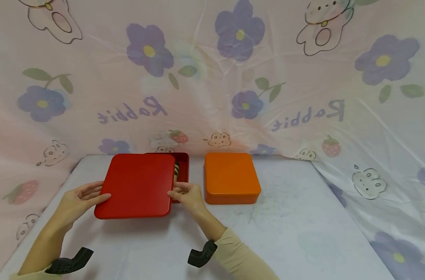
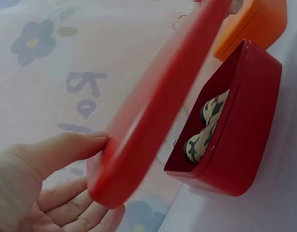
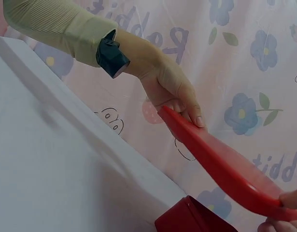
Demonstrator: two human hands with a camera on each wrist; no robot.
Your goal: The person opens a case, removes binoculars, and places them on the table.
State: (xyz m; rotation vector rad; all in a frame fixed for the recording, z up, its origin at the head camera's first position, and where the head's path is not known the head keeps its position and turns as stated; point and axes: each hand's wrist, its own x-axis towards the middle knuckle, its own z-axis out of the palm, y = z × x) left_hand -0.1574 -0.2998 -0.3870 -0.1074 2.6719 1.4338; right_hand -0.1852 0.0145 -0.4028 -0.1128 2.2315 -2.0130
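Observation:
A red square lid (image 1: 137,184) hangs tilted in front of and partly over an open red box (image 1: 183,167), apart from it in the left wrist view. My left hand (image 1: 80,199) grips the lid's left edge, thumb on top and fingers beneath. At the opposite edge, my right hand (image 1: 188,195) pinches the lid; only its fingertips (image 3: 294,203) show in the right wrist view. Inside the box lie cream items with dark camouflage-like patches (image 2: 200,145) and rounded, dark-tipped ends. The lid hides most of the box in the head view, and the items' kind cannot be told.
Right of the red box stands a closed orange box (image 1: 231,175) on the white tabletop (image 1: 286,221). A pale curtain (image 1: 198,89) with flowers and rabbits hangs behind the table and down both sides. Black devices (image 1: 202,254) are worn on both wrists.

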